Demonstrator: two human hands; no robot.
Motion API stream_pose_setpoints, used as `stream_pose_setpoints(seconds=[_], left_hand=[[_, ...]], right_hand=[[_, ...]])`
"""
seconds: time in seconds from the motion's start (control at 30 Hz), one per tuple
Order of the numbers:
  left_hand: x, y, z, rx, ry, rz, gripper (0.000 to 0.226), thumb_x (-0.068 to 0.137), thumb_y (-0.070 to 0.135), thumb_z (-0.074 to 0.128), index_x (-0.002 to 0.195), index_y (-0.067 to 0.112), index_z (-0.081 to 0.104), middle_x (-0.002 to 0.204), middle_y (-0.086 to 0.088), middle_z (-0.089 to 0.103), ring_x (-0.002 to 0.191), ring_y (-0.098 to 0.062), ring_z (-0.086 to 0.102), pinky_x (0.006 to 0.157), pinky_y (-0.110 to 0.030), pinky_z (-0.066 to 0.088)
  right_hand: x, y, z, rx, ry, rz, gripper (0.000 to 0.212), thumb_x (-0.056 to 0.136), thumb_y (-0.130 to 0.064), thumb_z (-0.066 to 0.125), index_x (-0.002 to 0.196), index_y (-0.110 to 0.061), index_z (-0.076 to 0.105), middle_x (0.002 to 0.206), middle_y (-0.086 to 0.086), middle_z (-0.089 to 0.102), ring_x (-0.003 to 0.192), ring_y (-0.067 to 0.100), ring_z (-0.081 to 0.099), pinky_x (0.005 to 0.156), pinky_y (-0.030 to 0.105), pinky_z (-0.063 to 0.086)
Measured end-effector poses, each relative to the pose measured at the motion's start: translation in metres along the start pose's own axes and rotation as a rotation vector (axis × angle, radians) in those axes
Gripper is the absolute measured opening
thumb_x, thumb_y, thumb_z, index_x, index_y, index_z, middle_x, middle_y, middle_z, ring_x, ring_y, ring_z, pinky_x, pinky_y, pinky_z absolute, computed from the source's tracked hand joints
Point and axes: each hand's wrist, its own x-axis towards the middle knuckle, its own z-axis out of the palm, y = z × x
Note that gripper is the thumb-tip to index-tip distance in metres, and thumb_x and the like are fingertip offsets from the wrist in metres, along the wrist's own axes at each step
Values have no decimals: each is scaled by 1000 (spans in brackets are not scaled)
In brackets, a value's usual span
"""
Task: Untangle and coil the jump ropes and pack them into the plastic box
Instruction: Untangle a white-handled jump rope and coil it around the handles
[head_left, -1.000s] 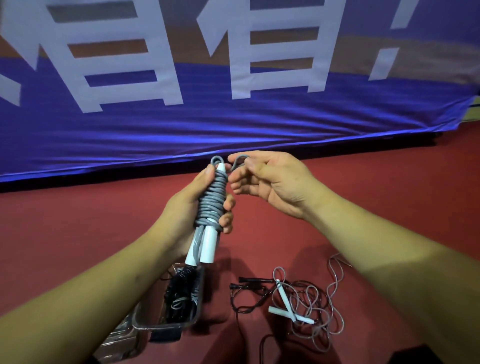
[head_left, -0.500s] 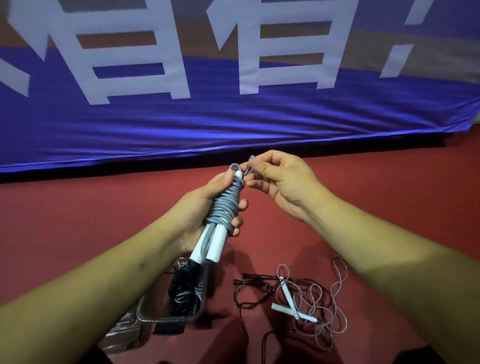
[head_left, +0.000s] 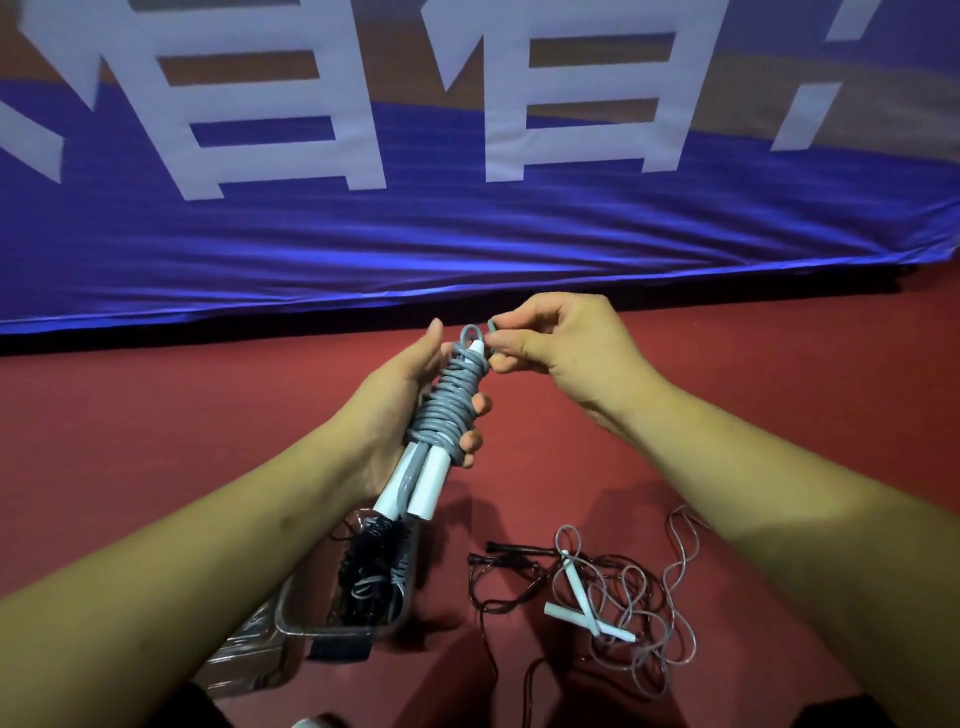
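My left hand (head_left: 395, 410) grips a grey jump rope (head_left: 447, 410) wound tightly round its two white handles, held tilted in front of me. At the bundle's top end, my right hand (head_left: 561, 348) pinches the rope's last grey loop between thumb and fingertips. Below, a clear plastic box (head_left: 311, 623) sits on the red floor with a coiled black rope (head_left: 369, 566) inside. To its right lies a tangle: a black rope (head_left: 498, 571) and a thin grey rope with white handles (head_left: 587, 608).
A blue banner (head_left: 467, 234) with large white characters hangs across the back, down to the red floor (head_left: 156, 426). The box lid or a second clear piece (head_left: 244, 660) lies at the box's near left. My knees are at the bottom edge.
My right hand has closed in on the bundle's top and now pinches the end loop beside the handle tips. The left hand has tilted the bundle slightly rightward.
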Motion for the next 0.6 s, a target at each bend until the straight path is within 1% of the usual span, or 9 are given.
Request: stream_pose_setpoints(seconds=[0.1, 0.17, 0.23, 0.33, 0.47, 0.53, 0.6], left_hand=[[1, -2, -1, 40, 38, -26, 42, 96, 57, 43, 108, 19, 56, 69, -9, 55, 43, -24, 52, 46, -29, 50], [2, -4, -1, 62, 51, -35, 39, 96, 54, 46, 111, 19, 57, 69, -9, 56, 44, -25, 53, 46, -29, 50], [3, -3, -1, 75, 64, -43, 38, 96, 52, 47, 105, 18, 60, 69, -9, 57, 44, -26, 54, 45, -28, 50], [4, -1, 0, 100, 92, -37, 36, 93, 51, 51, 96, 18, 64, 68, -8, 59, 43, -27, 56, 45, -29, 49], [4, 0, 1, 146, 88, -62, 33, 89, 50, 55, 95, 18, 64, 69, -7, 60, 43, -27, 56, 46, -27, 48], [3, 1, 1, 149, 67, -76, 34, 85, 48, 58, 100, 18, 63, 69, -6, 59, 42, -27, 56, 44, -26, 49], [2, 3, 1, 148, 46, -94, 34, 82, 47, 60, 98, 18, 63, 69, -6, 59, 42, -28, 57, 43, -27, 49]], right_hand=[[-1, -4, -2, -197, -63, -53, 12, 78, 10, 71, 89, 11, 67, 64, 12, 65, 50, 12, 62, 58, 21, 55], [-1, -5, -2, -285, -84, -83, 8, 79, 9, 71, 87, 7, 68, 62, 10, 64, 49, 12, 59, 57, 22, 54], [-2, -5, 0, -351, -77, -121, 8, 80, 8, 70, 84, 2, 69, 61, 5, 64, 49, 11, 57, 55, 22, 52], [-3, -4, 2, -424, -56, -150, 14, 81, 7, 69, 80, -7, 70, 63, 1, 64, 51, 8, 56, 54, 21, 50], [-3, -4, 1, -546, -57, -143, 19, 81, 2, 70, 75, -16, 69, 64, -2, 66, 53, 7, 58, 55, 22, 48], [-4, -7, -1, -569, -82, -141, 20, 82, 2, 69, 75, -16, 68, 66, -2, 67, 53, 7, 58, 54, 19, 46], [-4, -11, -3, -534, -125, -124, 17, 83, 4, 68, 78, -12, 68, 67, 1, 67, 54, 10, 58, 54, 21, 47]])
